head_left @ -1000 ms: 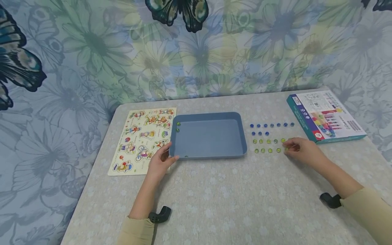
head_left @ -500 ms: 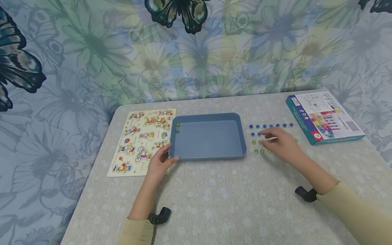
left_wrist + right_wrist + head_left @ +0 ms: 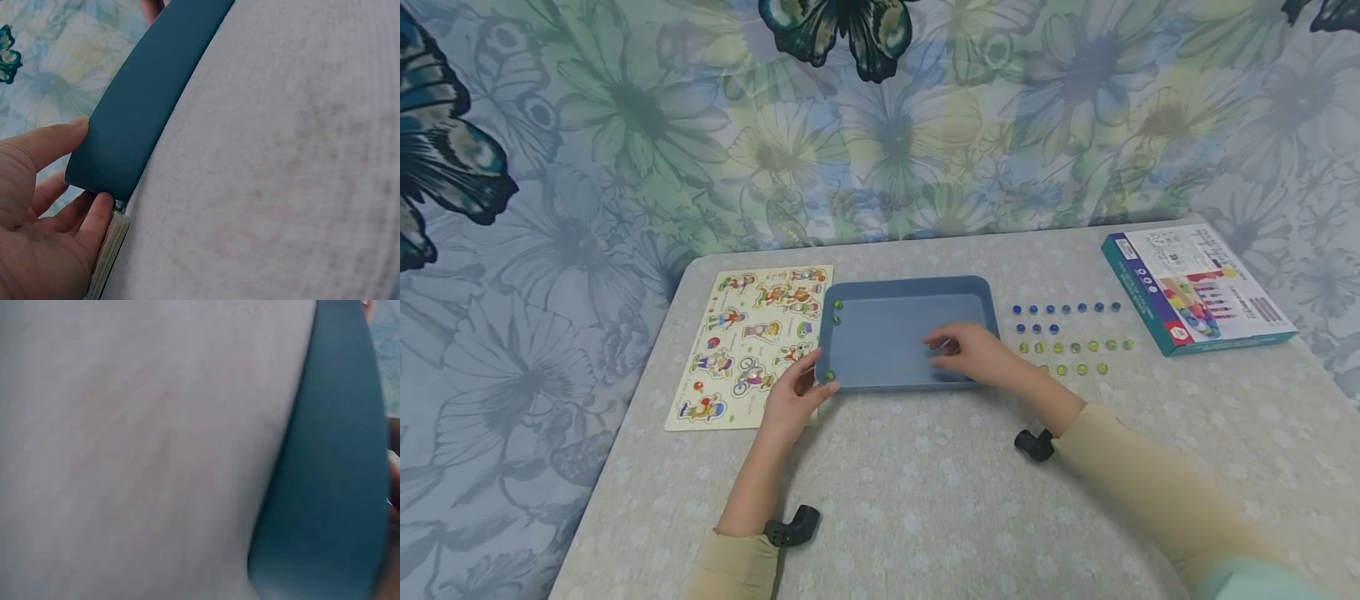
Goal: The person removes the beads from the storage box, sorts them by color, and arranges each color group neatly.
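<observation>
My left hand (image 3: 790,400) grips the near left corner of a blue-grey tray (image 3: 910,386). In the left wrist view its thumb (image 3: 78,123) touches the tray's rim and other fingers lie against the end wall. Over the right part of the tray is my right hand (image 3: 973,354), thumb and fingers curled in a pinch; the marble between them is hidden. Inside the tray, green marbles (image 3: 831,376) lie along the left side. To its right on the table are rows of blue marbles (image 3: 1066,308) and yellow-green marbles (image 3: 1075,346).
A picture puzzle board (image 3: 745,342) lies left of the tray, its edge close to my left fingers. At the back right is a flat printed box (image 3: 1202,283). A patterned tablecloth (image 3: 910,500) covers the table, which ends at a floral wall hanging (image 3: 895,150).
My right hand has travelled left from the right end of the yellow-green rows to above the tray. A marble rolled to the tray's near left corner. My left hand stays put.
</observation>
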A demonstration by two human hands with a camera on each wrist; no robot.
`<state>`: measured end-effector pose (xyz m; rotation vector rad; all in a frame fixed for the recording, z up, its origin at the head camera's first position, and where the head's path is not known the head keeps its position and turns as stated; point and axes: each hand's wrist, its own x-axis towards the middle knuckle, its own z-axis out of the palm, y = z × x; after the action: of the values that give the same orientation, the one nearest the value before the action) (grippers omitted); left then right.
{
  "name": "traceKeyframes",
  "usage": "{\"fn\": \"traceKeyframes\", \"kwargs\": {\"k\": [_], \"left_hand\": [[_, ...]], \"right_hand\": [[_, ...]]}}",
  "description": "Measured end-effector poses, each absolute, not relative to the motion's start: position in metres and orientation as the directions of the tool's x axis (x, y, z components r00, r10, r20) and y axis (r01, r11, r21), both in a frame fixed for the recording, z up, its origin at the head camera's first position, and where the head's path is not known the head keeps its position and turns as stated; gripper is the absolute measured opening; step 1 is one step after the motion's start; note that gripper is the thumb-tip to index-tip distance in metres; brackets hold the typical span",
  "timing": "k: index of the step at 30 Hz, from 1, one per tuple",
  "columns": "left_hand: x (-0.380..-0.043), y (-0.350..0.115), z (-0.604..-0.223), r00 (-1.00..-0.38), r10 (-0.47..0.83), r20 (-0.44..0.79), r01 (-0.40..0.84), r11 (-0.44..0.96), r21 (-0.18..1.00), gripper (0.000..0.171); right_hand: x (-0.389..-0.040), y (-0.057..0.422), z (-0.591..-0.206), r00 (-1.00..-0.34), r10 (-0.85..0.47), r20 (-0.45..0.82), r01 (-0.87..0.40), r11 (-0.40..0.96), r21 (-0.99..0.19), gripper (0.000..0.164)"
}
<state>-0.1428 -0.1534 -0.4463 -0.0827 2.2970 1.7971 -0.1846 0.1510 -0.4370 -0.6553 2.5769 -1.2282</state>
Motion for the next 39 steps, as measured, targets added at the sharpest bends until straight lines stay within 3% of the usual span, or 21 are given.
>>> {"fn": "traceKeyframes", "kwargs": {"k": [7, 22, 27, 39], "left_hand": [[-0.149, -0.159, -0.467, -0.980, 0.094, -0.173, -0.145, 0.249, 0.958, 0.065], [-0.150, -0.161, -0.467, -0.983, 0.110, -0.149, -0.117, 0.252, 0.961, 0.063], [-0.149, -0.161, -0.465, -0.985, 0.095, -0.143, -0.115, 0.259, 0.959, 0.063], [-0.151, -0.159, -0.467, -0.982, 0.118, -0.147, -0.116, 0.236, 0.965, 0.063]], "right_hand": [[-0.198, 0.102, -0.447, -0.868, -0.494, -0.050, -0.291, 0.588, -0.755, 0.034], [-0.207, 0.005, -0.449, -0.834, -0.546, -0.085, -0.350, 0.641, -0.683, 0.026], [-0.208, -0.008, -0.448, -0.847, -0.519, -0.114, -0.326, 0.676, -0.661, 0.014], [-0.207, -0.009, -0.449, -0.862, -0.495, -0.112, -0.308, 0.686, -0.659, 0.010]]}}
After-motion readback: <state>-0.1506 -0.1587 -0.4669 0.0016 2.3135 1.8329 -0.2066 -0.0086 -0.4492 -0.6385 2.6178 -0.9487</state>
